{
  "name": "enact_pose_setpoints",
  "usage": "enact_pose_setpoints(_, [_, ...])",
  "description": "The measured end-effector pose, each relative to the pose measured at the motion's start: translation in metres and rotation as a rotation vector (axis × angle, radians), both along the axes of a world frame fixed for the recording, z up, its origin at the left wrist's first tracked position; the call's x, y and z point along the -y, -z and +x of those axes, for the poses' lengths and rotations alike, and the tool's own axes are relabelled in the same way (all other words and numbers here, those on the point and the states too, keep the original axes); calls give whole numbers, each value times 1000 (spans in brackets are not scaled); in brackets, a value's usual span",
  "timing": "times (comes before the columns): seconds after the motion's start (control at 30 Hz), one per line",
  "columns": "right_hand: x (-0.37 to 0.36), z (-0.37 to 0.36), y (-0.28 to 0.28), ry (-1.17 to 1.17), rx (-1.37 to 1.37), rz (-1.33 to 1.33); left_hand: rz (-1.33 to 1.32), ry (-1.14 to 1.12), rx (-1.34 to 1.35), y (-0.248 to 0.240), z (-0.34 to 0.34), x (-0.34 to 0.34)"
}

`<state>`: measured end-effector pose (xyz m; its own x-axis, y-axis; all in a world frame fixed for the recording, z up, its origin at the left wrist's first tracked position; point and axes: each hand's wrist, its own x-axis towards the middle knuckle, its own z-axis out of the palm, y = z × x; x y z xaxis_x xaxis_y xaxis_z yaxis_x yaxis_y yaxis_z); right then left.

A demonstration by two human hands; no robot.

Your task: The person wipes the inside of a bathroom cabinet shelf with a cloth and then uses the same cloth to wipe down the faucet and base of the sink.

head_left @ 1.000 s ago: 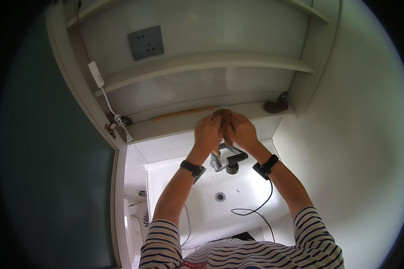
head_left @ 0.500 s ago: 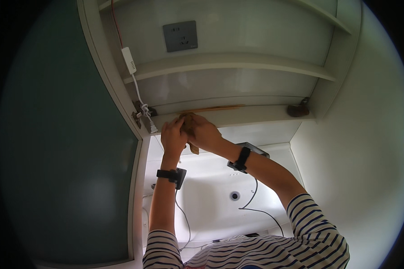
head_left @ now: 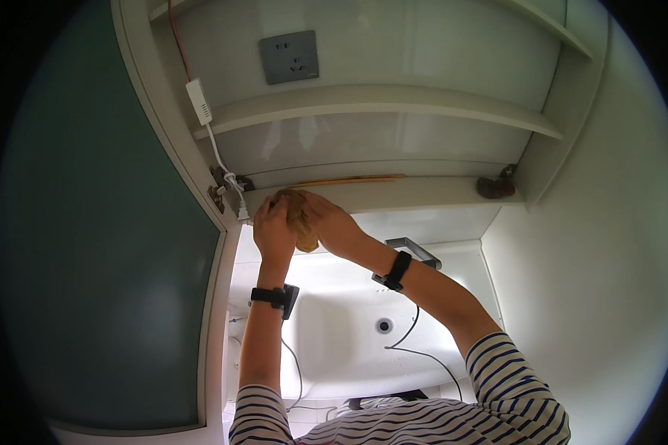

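Observation:
A crumpled brown cloth (head_left: pixel 304 233) is bunched between my two hands, at the front edge of the bottom shelf (head_left: pixel 416 192) of a wall cabinet. My left hand (head_left: pixel 273 230) grips its left side, fingers curled. From the right, my right hand (head_left: pixel 330 225) presses on the same cloth, its fingertips partly hidden by the folds. Behind the hands, a pair of thin wooden sticks (head_left: pixel 356 179) lies along the back of the shelf. Left of my left hand hangs a white plug (head_left: pixel 243 212) on a knotted cord.
A small dark reddish-brown object (head_left: pixel 495 187) sits at the shelf's right end. The dark-glass cabinet door (head_left: pixel 119 259) stands swung out at left. Below is a white washbasin (head_left: pixel 341 348) with a grey faucet (head_left: pixel 416 251). A grey socket plate (head_left: pixel 288 57) is on the back panel.
Both hands have shifted slightly left with the cloth, and more of the cloth shows between them. The whole view has moved a little.

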<state>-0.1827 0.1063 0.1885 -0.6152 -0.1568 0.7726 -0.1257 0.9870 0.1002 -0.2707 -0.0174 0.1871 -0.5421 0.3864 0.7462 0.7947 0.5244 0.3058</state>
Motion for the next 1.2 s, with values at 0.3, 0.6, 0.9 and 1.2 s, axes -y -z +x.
enact_pose_setpoints(0.3, [-116, 111, -1, 144, 231, -231, -80, 366, -127, -1, 76, -97])
enact_pose_setpoints(0.6, [-172, 224, -3, 439, 169, -267, -459, 612, -273, -16, 148, -175])
enact_pose_setpoints(0.9, [-184, 340, 8, 677, -413, -521, -699, 832, -44, -66, 184, -212])
enact_pose_setpoints(1.2, [-150, 376, 56, 578, -209, -635, -705, 785, 179, -67, 203, -320])
